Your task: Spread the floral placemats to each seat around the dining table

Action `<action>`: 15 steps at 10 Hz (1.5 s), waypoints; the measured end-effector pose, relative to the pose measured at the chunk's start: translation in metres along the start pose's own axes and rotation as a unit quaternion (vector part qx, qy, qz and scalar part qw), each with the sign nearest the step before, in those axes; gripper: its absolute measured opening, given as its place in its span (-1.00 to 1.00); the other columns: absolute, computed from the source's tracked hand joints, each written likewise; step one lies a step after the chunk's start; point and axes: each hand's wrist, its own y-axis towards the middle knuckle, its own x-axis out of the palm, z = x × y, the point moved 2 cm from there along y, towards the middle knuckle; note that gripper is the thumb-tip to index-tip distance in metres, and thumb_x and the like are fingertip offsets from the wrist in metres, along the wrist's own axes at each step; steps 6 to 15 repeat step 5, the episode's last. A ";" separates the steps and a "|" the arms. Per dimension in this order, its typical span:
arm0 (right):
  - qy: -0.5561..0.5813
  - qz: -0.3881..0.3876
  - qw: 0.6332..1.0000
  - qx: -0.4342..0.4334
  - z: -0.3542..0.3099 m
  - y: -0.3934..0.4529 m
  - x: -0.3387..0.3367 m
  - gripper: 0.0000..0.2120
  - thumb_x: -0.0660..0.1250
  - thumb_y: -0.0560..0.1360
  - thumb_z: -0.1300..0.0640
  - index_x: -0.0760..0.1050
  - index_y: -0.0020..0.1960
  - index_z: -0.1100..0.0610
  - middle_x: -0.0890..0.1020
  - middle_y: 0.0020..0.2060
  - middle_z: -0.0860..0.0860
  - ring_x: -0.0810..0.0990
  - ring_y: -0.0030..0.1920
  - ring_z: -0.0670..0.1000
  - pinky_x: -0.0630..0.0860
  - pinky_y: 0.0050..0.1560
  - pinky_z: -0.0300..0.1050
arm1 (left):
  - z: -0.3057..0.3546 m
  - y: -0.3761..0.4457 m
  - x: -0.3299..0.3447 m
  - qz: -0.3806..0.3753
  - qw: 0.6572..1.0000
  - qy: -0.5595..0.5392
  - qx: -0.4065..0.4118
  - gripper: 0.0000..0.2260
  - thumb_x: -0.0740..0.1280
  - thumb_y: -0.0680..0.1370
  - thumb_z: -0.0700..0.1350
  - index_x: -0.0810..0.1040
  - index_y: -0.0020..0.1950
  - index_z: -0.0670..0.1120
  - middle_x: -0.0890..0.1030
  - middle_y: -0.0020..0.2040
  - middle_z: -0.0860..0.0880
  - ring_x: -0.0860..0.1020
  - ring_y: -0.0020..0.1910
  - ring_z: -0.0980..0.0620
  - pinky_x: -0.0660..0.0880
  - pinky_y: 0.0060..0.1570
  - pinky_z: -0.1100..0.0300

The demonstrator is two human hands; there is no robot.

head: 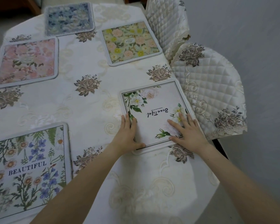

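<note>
Several floral placemats lie on the dining table (90, 110). A white mat with white flowers and script lettering (153, 104) sits at the right edge, slightly turned. My left hand (127, 135) lies flat on its near-left edge. My right hand (187, 128) presses flat on its near-right corner, fingers spread. A "BEAUTIFUL" wildflower mat (29, 167) lies near left. A pink mat (27, 62) is at the far left, a blue mat (69, 18) at the far end, and a green-yellow mat (130, 42) at the far right.
The table wears a cream embroidered cloth with grey-brown rose motifs. Two chairs with quilted cream covers stand along the right side, one near (212, 94) and one farther back (165, 21). Grey floor (257, 46) lies to the right.
</note>
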 end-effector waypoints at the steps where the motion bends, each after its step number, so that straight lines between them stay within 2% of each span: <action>1: -0.009 -0.008 1.000 0.005 -0.004 0.000 -0.003 -0.34 0.02 0.45 -0.42 -0.18 0.46 -0.36 -0.17 0.56 0.08 -0.24 0.53 0.22 -0.19 0.48 0.22 | 0.000 0.002 -0.001 -0.001 1.000 0.029 -0.006 0.06 0.34 0.35 0.34 -0.21 0.51 -0.17 -0.33 0.50 -0.27 -0.37 0.46 -0.24 -0.09 0.47 -0.05; 2: -0.009 -0.020 1.000 0.012 -0.009 -0.001 -0.007 -0.33 0.07 0.46 -0.39 -0.13 0.48 -0.33 -0.15 0.56 0.09 -0.23 0.53 0.23 -0.18 0.48 0.22 | 0.001 0.003 -0.002 0.003 0.998 0.061 -0.013 0.06 0.33 0.33 0.37 -0.18 0.51 -0.17 -0.28 0.51 -0.30 -0.30 0.48 -0.29 -0.04 0.47 -0.08; 3: 0.013 -0.047 0.998 0.029 -0.019 -0.001 -0.019 -0.33 0.17 0.49 -0.30 -0.04 0.50 -0.25 -0.08 0.56 0.10 -0.16 0.53 0.25 -0.09 0.49 0.20 | 0.008 -0.002 -0.012 0.005 0.997 0.070 -0.027 0.00 0.34 0.36 0.33 -0.10 0.52 -0.17 -0.17 0.52 -0.31 -0.18 0.50 -0.31 -0.04 0.47 -0.08; 4: 0.092 -0.010 0.995 0.035 -0.036 -0.003 -0.036 -0.39 0.23 0.54 -0.13 0.10 0.52 -0.04 0.14 0.53 0.12 0.04 0.52 0.18 0.08 0.49 0.09 | 0.011 -0.010 -0.029 0.042 0.998 0.040 -0.014 -0.21 0.35 0.43 0.18 0.10 0.47 -0.19 0.16 0.50 -0.25 0.12 0.47 -0.24 0.11 0.43 -0.01; 5: 0.182 0.069 0.981 0.020 -0.061 -0.009 -0.058 -0.48 0.24 0.56 -0.01 0.24 0.47 0.11 0.35 0.44 0.10 0.27 0.44 0.10 0.23 0.40 -0.02 | 0.018 -0.025 -0.054 0.088 0.996 0.016 -0.009 -0.35 0.33 0.49 0.08 0.19 0.43 -0.22 0.36 0.38 -0.21 0.31 0.33 -0.19 0.30 0.28 0.00; 15: 0.182 0.069 0.981 0.020 -0.061 -0.009 -0.058 -0.48 0.24 0.56 -0.01 0.24 0.47 0.11 0.35 0.44 0.10 0.27 0.44 0.10 0.23 0.40 -0.02 | 0.018 -0.025 -0.054 0.088 0.996 0.016 -0.009 -0.35 0.33 0.49 0.08 0.19 0.43 -0.22 0.36 0.38 -0.21 0.31 0.33 -0.19 0.30 0.28 0.00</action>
